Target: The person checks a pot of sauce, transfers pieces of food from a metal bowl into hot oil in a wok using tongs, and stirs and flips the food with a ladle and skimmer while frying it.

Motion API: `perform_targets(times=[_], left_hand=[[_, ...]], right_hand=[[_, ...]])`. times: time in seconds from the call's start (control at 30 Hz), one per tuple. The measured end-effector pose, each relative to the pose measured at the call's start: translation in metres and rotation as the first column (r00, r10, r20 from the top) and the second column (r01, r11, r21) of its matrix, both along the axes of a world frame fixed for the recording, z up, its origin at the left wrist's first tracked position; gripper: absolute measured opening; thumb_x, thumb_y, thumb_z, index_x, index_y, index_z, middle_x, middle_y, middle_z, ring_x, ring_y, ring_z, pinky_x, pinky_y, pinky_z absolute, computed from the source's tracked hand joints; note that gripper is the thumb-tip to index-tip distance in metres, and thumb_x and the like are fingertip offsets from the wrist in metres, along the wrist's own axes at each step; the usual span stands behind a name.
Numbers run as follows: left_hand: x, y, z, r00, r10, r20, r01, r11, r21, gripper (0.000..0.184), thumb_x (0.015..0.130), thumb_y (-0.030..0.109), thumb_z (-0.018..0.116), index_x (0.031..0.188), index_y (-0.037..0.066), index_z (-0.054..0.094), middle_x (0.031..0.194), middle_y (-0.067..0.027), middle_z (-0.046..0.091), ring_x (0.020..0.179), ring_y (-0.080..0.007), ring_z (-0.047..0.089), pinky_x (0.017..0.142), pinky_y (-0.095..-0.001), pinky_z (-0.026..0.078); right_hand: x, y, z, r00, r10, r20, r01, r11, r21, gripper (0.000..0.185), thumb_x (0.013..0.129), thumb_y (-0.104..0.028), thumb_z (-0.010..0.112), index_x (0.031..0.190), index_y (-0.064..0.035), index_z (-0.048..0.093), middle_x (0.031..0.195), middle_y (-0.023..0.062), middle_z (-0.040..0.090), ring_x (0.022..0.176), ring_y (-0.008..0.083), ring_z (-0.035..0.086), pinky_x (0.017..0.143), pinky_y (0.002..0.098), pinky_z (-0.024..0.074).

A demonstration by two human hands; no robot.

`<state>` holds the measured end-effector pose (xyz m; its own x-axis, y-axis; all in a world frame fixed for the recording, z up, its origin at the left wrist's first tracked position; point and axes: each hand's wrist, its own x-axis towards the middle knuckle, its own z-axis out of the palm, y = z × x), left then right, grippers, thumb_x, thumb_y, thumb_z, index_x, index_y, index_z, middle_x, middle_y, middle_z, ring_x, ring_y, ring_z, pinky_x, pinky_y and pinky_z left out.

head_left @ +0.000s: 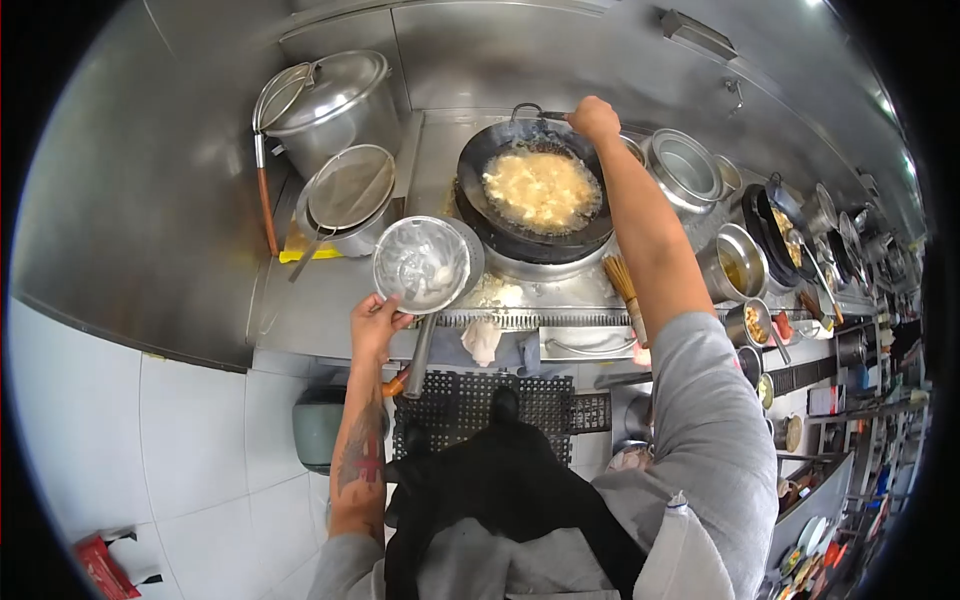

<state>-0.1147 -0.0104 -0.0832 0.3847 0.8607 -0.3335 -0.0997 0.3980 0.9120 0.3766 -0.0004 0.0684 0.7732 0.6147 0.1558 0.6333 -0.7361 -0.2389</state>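
One round, smooth metal bowl [422,262], white-smeared, rim pinched by left hand [376,324]. One black wok [476,160], on the burner, holding golden pieces [540,190] in oil; right hand [595,118] closed around a dark handle [556,115].

Commercial kitchen: wok [474,158] with bubbling oil on a stainless steel bench [330,310], lidded stockpot [345,105], steel wall panels [480,55], perforated rubber floor mat [465,400], tiled floor [195,430].

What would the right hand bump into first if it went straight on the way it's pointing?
Past the wok's far edge, the right hand would probably bump the shiny metal wall first, though depth is hard to judge.
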Motion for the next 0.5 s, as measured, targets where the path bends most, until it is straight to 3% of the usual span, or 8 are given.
perform_targets(times=[0.03, 0.1, 0.17, 0.23, 0.3, 0.37, 0.43, 0.5], left_hand=[[-0.005, 0.002, -0.004, 1.0, -0.011, 0.002, 0.011, 1.0, -0.001, 0.013, 0.092, 0.007, 0.062, 0.081, 0.003, 0.055, 0.082, -0.0101, 0.066, 0.07, -0.0153, 0.066, 0.063, -0.0265, 0.06], [-0.019, 0.005, -0.011, 0.996, -0.048, 0.071, 0.049, 0.999, -0.011, 0.013, 0.093, 0.008, 0.062, 0.083, 0.004, 0.055, 0.082, -0.0098, 0.067, 0.069, -0.0146, 0.065, 0.064, -0.0283, 0.06], [-0.042, 0.007, -0.02, 0.991, -0.066, 0.119, 0.072, 0.997, -0.042, 0.012, 0.093, 0.009, 0.062, 0.084, 0.004, 0.056, 0.082, -0.0097, 0.067, 0.069, -0.0145, 0.065, 0.065, -0.0292, 0.059], [-0.08, 0.006, -0.028, 0.982, -0.087, 0.168, 0.101, 0.992, -0.08, 0.012, 0.094, 0.013, 0.062, 0.088, 0.004, 0.057, 0.085, -0.0095, 0.067, 0.071, -0.0147, 0.066, 0.067, -0.0299, 0.058], [-0.128, 0.003, -0.036, 0.984, -0.081, 0.159, 0.101, 0.988, -0.117, 0.01, 0.094, 0.014, 0.062, 0.09, 0.005, 0.059, 0.085, -0.0078, 0.066, 0.072, -0.0143, 0.065, 0.067, -0.03, 0.058], [-0.185, -0.002, -0.041, 0.986, -0.089, 0.141, 0.111, 0.982, -0.155, 0.015, 0.094, 0.016, 0.061, 0.101, 0.003, 0.061, 0.089, -0.0065, 0.065, 0.075, -0.014, 0.064, 0.065, -0.0294, 0.056], [-0.252, -0.003, -0.064, 0.993, -0.077, 0.089, 0.091, 0.981, -0.17, 0.013, 0.094, 0.015, 0.062, 0.095, 0.003, 0.059, 0.086, -0.0063, 0.065, 0.072, -0.0137, 0.064, 0.064, -0.0288, 0.057], [-0.318, -0.011, -0.079, 0.999, -0.047, 0.005, 0.047, 0.978, -0.201, 0.014, 0.093, 0.015, 0.063, 0.088, 0.003, 0.058, 0.079, -0.0047, 0.062, 0.067, -0.0124, 0.062, 0.062, -0.0282, 0.057]], right_hand=[[-0.004, -0.006, 0.0, 1.0, -0.011, 0.002, 0.011, 1.0, -0.001, 0.026, 0.085, -0.025, 0.061, 0.1, -0.0082, 0.073, 0.109, 0.0186, 0.068, 0.105, 0.0322, 0.065, 0.087, 0.0381, 0.0528], [-0.013, -0.016, -0.012, 0.992, 0.001, -0.128, 0.02, 0.986, 0.166, 0.03, 0.084, -0.031, 0.065, 0.1, -0.0057, 0.071, 0.098, 0.0115, 0.072, 0.081, 0.0288, 0.067, 0.069, 0.0383, 0.0511], [-0.039, -0.038, -0.03, 0.723, 0.21, -0.658, 0.154, 0.879, 0.451, 0.027, 0.088, -0.03, 0.062, 0.097, -0.0064, 0.07, 0.092, 0.0045, 0.071, 0.068, 0.0186, 0.059, 0.06, 0.0348, 0.0435], [-0.141, -0.067, -0.025, 0.68, 0.345, -0.647, 0.048, 0.859, 0.509, 0.023, 0.09, -0.027, 0.06, 0.094, -0.0066, 0.069, 0.088, 0.001, 0.07, 0.064, 0.0111, 0.051, 0.059, 0.0296, 0.0396], [-0.235, -0.088, -0.039, 0.456, 0.42, -0.785, 0.074, 0.861, 0.504, 0.02, 0.088, -0.024, 0.062, 0.094, -0.006, 0.067, 0.089, 0.0009, 0.07, 0.07, 0.0088, 0.052, 0.063, 0.0247, 0.0402], [-0.325, -0.093, -0.07, 0.449, 0.403, -0.797, -0.01, 0.894, 0.447, 0.021, 0.086, -0.026, 0.064, 0.093, -0.0057, 0.068, 0.086, 0.002, 0.069, 0.07, 0.0093, 0.055, 0.059, 0.0245, 0.0422], [-0.409, -0.083, -0.094, 0.427, 0.356, -0.831, -0.201, 0.934, 0.296, 0.044, 0.079, -0.024, 0.07, 0.113, 0.0023, 0.06, 0.087, 0.0055, 0.069, 0.076, 0.0109, 0.058, 0.06, 0.0286, 0.0476], [-0.472, -0.044, -0.169, 0.244, 0.352, -0.904, -0.183, 0.932, 0.314, 0.05, 0.078, -0.015, 0.072, 0.117, 0.0107, 0.054, 0.09, 0.0124, 0.07, 0.064, 0.0123, 0.058, 0.054, 0.0266, 0.0485]])
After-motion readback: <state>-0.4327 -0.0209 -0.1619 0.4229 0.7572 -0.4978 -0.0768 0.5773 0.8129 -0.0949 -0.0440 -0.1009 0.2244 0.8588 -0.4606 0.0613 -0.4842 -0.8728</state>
